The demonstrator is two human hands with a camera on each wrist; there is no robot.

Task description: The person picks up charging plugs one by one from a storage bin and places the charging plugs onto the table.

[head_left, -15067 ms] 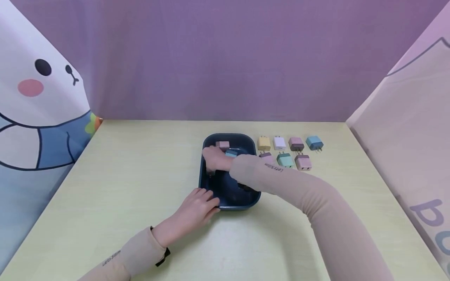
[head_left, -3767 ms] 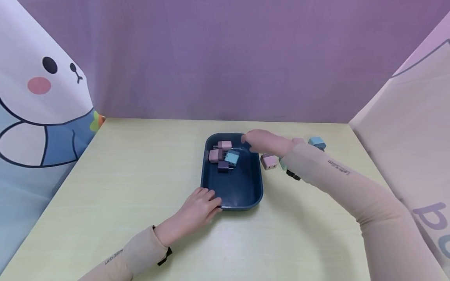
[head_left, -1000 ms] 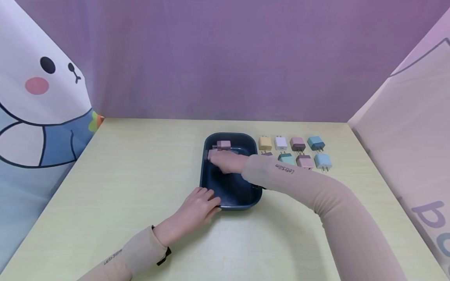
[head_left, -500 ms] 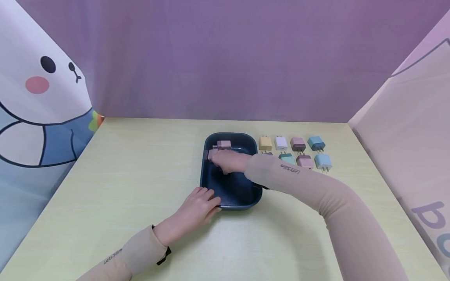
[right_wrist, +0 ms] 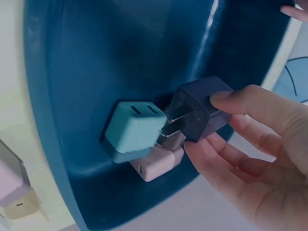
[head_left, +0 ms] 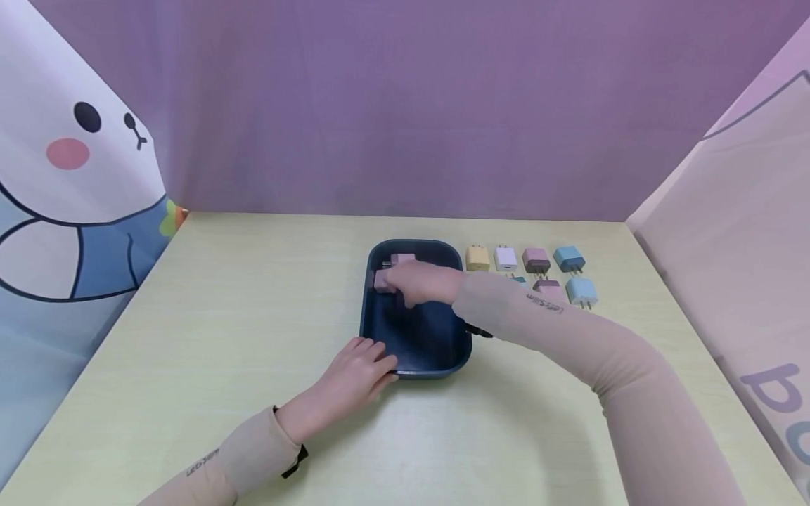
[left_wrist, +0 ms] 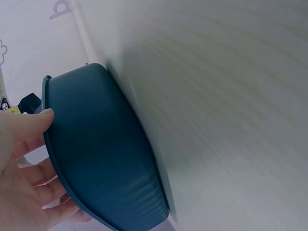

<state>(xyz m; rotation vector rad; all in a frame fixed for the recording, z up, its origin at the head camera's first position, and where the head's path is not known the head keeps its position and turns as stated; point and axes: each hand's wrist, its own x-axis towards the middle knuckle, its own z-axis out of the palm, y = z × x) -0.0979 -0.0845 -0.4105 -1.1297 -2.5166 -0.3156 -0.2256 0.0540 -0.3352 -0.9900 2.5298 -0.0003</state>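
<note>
My right hand (head_left: 422, 280) is over the navy bin (head_left: 424, 351), its thumb and fingers pinching a dark purple charger plug (right_wrist: 204, 103). The plug's metal prongs point at a teal charger (right_wrist: 137, 130) in the bin, as the right wrist view shows; a pink charger (right_wrist: 159, 161) sits partly beneath that one. In the head view, two pinkish chargers show beside the hand, one pink charger (head_left: 383, 281) at its fingertips; the dark plug is mostly hidden. My left hand (head_left: 354, 372) grips the bin's near left corner, thumb outside the rim and fingers over it in the left wrist view.
Right of the bin stand two rows of chargers, among them a yellow charger (head_left: 477, 258), a white charger (head_left: 505, 258) and a light blue charger (head_left: 581, 289). My right sleeve (head_left: 506, 299) covers part of the front row. A purple curtain (head_left: 405, 105) backs the table.
Since 15 seconds ago a light blue charger has joined the front row's right end. My right hand came back into the bin, took the dark plug and now shifts slightly right. The left hand stays.
</note>
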